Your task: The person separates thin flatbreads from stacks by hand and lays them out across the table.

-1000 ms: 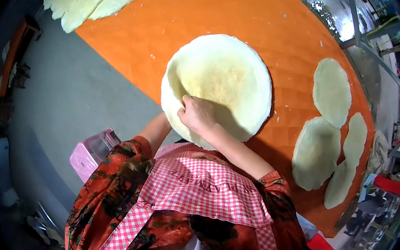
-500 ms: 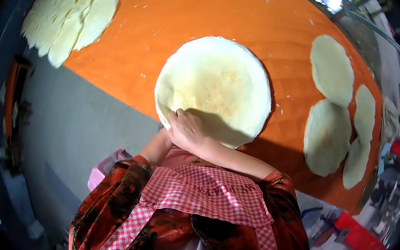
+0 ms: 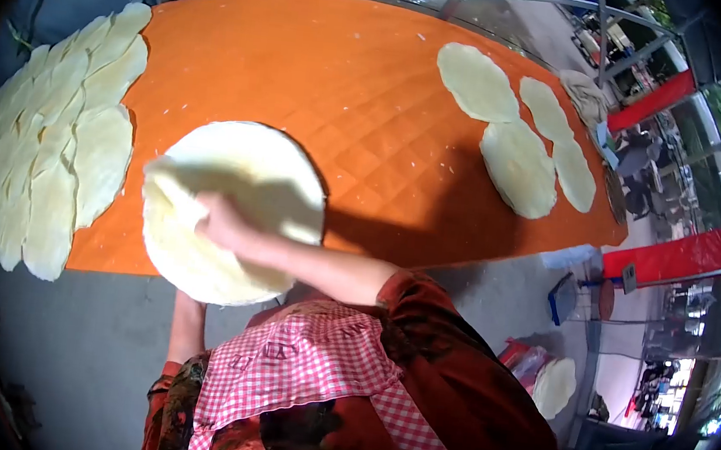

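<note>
A stack of thin round flatbreads (image 3: 278, 216) lies near the front edge of the orange cloth, partly overhanging it. My right hand (image 3: 225, 221), blurred by motion, is over the stack with its fingers closed on the top flatbread (image 3: 172, 196), whose left side is raised in a fold. My left hand (image 3: 191, 302) reaches under the stack's front edge; only the wrist shows, and its fingers are hidden beneath the bread.
The orange cloth (image 3: 370, 138) covers the table. Many overlapping flatbreads (image 3: 54, 131) spread across its left end. Several separate flatbreads (image 3: 520, 167) lie at the right end. Metal bars (image 3: 560, 0) stand behind the table, and a red panel (image 3: 674, 254) is at the right.
My view has swung right, so the stack now appears farther left. My right hand has moved from the stack's near-left edge in over it, lifting the top flatbread's edge into a fold.
</note>
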Motion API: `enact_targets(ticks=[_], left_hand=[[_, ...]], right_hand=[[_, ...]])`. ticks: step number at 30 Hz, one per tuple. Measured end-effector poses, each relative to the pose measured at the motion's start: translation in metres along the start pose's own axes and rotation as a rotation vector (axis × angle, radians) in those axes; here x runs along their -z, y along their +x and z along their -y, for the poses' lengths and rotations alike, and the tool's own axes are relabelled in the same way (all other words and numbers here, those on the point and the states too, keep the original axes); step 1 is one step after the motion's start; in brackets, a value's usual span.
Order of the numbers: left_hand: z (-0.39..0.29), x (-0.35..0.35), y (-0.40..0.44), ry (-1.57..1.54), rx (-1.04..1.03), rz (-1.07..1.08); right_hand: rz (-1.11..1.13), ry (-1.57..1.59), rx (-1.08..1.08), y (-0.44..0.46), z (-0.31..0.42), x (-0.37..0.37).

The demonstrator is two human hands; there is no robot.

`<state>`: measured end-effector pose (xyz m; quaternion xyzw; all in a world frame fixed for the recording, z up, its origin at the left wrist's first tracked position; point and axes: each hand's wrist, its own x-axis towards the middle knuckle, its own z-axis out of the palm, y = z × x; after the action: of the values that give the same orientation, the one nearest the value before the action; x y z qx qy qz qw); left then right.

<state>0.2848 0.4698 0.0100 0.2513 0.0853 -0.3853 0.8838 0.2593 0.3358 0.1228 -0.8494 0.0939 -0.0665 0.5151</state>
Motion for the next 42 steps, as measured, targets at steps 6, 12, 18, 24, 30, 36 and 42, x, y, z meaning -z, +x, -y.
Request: enact_targets(ticks=[6,12,18,24,30,36,42], left_hand=[[-0.039,0.021,-0.024,-0.034,0.011,0.005],[-0.044,0.024,-0.032,-0.086,0.029,0.021],[-0.040,0.029,-0.031,-0.100,0.017,0.015],[-0.044,0.042,-0.037,-0.085,-0.024,-0.034],[-0.045,0.044,-0.040,-0.113,-0.041,-0.063],[-0.044,0.043,-0.037,-0.108,-0.056,-0.076],[-0.048,0.042,-0.021,-0.064,-0.048,-0.070]], right_hand=[[-0.317,0.521,0.082,-0.039,0.005,0.216],[-0.992,-0.892,-0.588,-0.167,-0.179,0.454],[-0.231,-0.040,0.019,-0.095,-0.084,0.120],[0.385,-0.596,0.223,-0.048,0.061,-0.108],[0.366,-0.363,0.026,-0.028,0.022,-0.098],[0.446,-0.320,-0.057,-0.006,0.002,-0.085],[0.578,-0.463,-0.127,0.009,0.036,-0.044]])
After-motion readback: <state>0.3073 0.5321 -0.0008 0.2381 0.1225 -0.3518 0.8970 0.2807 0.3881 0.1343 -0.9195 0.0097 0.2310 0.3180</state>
